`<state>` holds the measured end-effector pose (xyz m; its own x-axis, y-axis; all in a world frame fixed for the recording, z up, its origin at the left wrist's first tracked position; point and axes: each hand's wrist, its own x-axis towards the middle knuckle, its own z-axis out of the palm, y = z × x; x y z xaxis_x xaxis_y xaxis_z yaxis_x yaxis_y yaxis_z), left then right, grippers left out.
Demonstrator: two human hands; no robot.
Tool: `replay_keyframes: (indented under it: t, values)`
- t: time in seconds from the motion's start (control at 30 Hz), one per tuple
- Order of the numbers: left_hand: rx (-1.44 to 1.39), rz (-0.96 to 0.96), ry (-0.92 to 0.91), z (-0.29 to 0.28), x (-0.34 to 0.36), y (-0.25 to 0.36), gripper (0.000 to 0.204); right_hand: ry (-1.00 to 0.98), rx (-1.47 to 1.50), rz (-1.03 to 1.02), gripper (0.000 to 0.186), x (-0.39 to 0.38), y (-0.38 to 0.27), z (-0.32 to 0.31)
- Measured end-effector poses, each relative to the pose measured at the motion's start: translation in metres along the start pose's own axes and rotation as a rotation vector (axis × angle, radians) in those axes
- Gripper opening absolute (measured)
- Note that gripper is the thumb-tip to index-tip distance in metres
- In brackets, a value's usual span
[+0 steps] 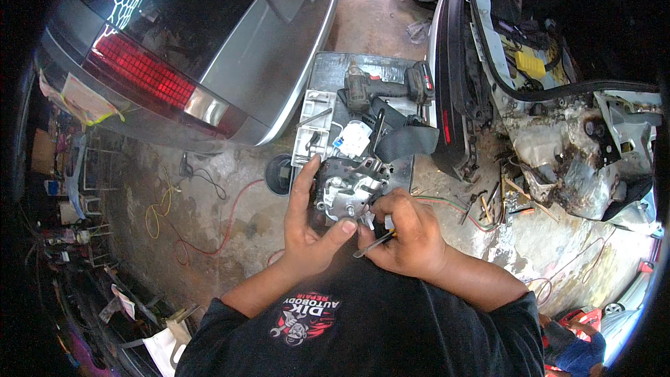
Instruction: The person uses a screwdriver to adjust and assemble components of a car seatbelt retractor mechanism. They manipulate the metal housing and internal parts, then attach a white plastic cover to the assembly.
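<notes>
My left hand [313,239] grips a metal latch mechanism [345,192] along its left side and lower edge, thumb on the front. My right hand [408,234] is closed round a thin metal tool [371,245] with a bit of yellow showing, its fingertips at the latch's lower right. Behind the latch, on a small dark work surface [331,63], are a cordless drill [373,91], a silver metal bracket [314,115], a white part [354,138] and a wide dark strap [412,139].
A car rear with a red tail lamp [139,77] fills the upper left. An opened, stripped car body [558,139] stands right. Hoses [223,241] and scattered tools [488,206] lie on the concrete floor. Another person [586,349] is at the lower right.
</notes>
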<state>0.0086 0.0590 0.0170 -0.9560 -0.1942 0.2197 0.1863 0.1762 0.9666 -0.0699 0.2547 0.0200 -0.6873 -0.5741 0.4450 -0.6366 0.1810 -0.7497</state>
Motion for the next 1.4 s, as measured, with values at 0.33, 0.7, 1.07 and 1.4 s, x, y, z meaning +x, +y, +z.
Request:
replay_keyframes:
  t: [0.33, 0.7, 1.07, 1.4]
  values:
    - [-0.019, -0.073, 0.027, 0.0, -0.006, -0.007, 0.099, -0.051, 0.034, -0.014, 0.046, 0.0, 0.001, -0.005]
    - [0.026, -0.091, -0.005, -0.001, -0.009, -0.008, 0.089, -0.032, 0.011, -0.026, 0.043, -0.005, 0.005, 0.0]
    - [-0.045, -0.105, 0.029, 0.0, -0.01, -0.012, 0.089, -0.042, 0.048, 0.055, 0.045, 0.0, -0.002, -0.004]
    - [-0.051, -0.141, 0.068, 0.004, 0.0, -0.001, 0.094, -0.072, 0.052, 0.068, 0.047, -0.002, 0.003, -0.001]
